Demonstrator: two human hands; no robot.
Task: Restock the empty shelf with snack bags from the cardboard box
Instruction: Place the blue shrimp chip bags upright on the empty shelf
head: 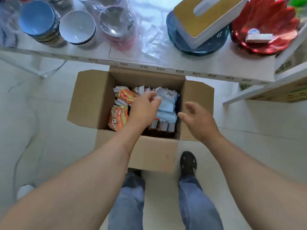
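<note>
An open cardboard box [89, 100] stands on the floor below a white shelf [216, 70]. Inside lie orange snack bags [117, 119] on the left and pale blue snack bags [167, 103] on the right. My left hand [145, 108] hovers over the middle of the box, its fingers loosely curled above the bags, holding nothing that I can see. My right hand [197, 120] hangs open over the box's right wall, fingers spread and empty.
The shelf carries blue bowls [38, 19], a white bowl [77, 25], clear plastic wrap [146, 30], a dark blue dish under a tissue box [204, 17], and a red dish [264, 27]. More cartons [282, 93] sit at the right. My feet stand behind the box.
</note>
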